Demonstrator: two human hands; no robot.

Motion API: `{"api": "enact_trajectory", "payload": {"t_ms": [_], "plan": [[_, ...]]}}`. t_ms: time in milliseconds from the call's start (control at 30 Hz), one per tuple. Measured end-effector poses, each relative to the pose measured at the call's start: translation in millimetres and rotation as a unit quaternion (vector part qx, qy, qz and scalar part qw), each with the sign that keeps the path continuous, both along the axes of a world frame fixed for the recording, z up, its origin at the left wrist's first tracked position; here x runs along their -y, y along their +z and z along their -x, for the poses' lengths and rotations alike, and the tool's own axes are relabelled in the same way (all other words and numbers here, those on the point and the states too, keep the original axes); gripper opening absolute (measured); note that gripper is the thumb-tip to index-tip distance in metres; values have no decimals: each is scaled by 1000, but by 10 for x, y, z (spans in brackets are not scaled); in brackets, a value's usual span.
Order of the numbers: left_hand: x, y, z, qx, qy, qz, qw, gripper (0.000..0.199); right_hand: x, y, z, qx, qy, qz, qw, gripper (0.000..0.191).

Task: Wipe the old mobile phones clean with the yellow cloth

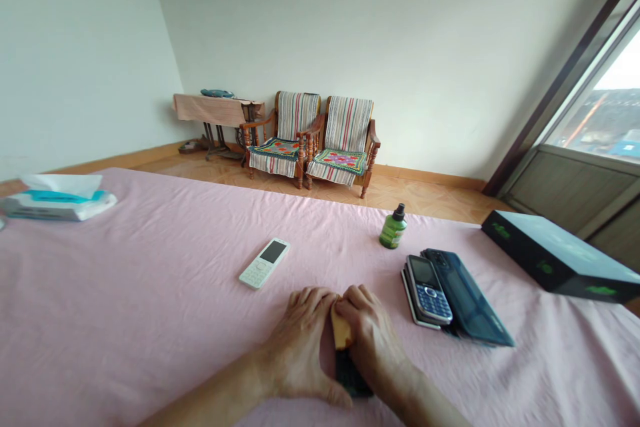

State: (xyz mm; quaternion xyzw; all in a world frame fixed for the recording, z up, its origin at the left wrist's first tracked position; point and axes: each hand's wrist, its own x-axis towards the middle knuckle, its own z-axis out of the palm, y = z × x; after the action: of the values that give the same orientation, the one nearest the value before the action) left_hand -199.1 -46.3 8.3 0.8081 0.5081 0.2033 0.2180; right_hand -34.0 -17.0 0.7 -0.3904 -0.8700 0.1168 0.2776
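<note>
**Pink Cloth [180, 280], Striped Chair Covers [347, 123]**

The cloth is plain pink; the covers carry pale, dark and red stripes, the seat mats [341, 161] multicoloured patterns. The block [341, 332] is yellow, the flat object [352, 377] black. The bottle [392, 232] is green with a black top, the keypad phone [265, 263] white. Green markings dot the black-sided box [560, 257]. The tissue pack [60, 205] shows white and turquoise.

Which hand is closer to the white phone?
The left hand, on the near right side of the white phone; the right hand is farther right, beyond the left one.
</note>
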Motion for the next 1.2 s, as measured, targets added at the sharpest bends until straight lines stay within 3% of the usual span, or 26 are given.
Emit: {"api": "enact_trajectory", "payload": {"t_ms": [167, 433, 633, 1200], "plan": [[3, -8, 20, -6, 0, -1, 1000, 106, -9, -25, -135, -2, -41, 16, 999, 29], [15, 49, -11, -2, 6, -1, 1000, 99, -1, 11, -22, -9, -30, 48, 998, 30], [8, 35, -2, -25, 12, 16, 1000, 108, -46, 1, -94, 11, -80, 37, 996, 28], [2, 38, -9, 2, 5, -9, 1000, 98, -15, 18, -17, -12, -22, 50, 998, 31]]}}
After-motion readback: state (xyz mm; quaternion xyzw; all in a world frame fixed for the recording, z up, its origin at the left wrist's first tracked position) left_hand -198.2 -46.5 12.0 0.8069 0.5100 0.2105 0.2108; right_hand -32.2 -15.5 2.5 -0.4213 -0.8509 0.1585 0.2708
